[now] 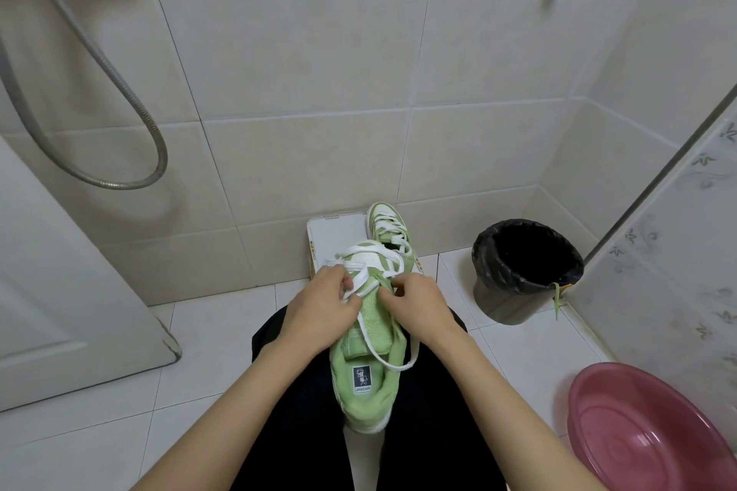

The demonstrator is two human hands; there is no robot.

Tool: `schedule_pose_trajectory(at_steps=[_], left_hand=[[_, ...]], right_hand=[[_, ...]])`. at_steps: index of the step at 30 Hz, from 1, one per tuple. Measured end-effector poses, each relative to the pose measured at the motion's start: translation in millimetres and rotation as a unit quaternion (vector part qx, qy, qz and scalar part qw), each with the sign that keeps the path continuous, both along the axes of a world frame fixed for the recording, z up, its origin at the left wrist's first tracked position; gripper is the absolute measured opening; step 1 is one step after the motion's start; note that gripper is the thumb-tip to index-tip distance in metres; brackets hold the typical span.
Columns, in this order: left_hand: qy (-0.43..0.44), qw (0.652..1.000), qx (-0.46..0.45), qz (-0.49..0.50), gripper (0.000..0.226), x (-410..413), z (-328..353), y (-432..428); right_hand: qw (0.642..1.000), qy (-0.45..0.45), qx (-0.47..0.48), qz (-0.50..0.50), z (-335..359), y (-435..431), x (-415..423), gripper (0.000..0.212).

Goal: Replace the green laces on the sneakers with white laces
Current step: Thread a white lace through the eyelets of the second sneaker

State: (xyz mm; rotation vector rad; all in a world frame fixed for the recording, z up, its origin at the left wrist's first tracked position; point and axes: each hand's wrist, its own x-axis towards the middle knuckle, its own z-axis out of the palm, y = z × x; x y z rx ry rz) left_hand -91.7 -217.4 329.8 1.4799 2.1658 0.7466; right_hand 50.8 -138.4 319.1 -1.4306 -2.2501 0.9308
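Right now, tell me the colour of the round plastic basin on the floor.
Pink, a dusty rose; the round plastic basin shows in the head view, at lower right.

Pink basin (pixel 646 434) cut by bottom-right edge; near sneaker (pixel 365 383) toe hidden behind hands; insole label unreadable.

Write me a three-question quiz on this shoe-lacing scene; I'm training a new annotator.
1. True or false: the far shoe on the white board already has white laces.
2. What hangs over the rim of the black bin? A) green lace B) sock C) towel
3. Fill in: the left hand and right hand work a ___ lace on the near shoe.

Key: 1 true; 2 A, the green lace; 3 white, the white lace.
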Motion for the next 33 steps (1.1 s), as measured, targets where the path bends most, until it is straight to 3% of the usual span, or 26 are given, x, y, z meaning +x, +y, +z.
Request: schedule_pose_trajectory(at_steps=[7,10,15,25,29,33], left_hand=[[0.254,0.965,0.009,-0.057,0.029,15.4,-6.3,17.1],[0.296,0.954,0.010,-0.050,0.029,20.4,-8.1,25.9],[0.206,0.972,-0.007,-0.111,0.030,13.6,-12.4,28.2],[0.123,0.972,0.023,-0.197,0.032,-12.5,-10.3,-32.3],[0.123,0.979,0.015,-0.162,0.035,-16.5,-4.2,-47.0],[0.143,0.986,-0.033,-0.083,0.031,-6.7,3.2,-27.6]], right_hand=[[0.998,0.043,-0.045,0.028,2.2,1.7,8.3,0.028],[0.998,0.026,-0.050,0.019,2.1,3.9,5.4,0.024],[0.999,-0.039,0.005,-0.012,-3.4,1.9,-10.1,0.027],[0.999,0.003,-0.003,-0.036,-7.5,-1.2,-10.6,0.047],[0.999,0.041,-0.015,-0.001,-9.3,-1.3,-4.8,0.048],[0.991,0.093,-0.100,0.008,-5.3,3.6,5.3,0.041]])
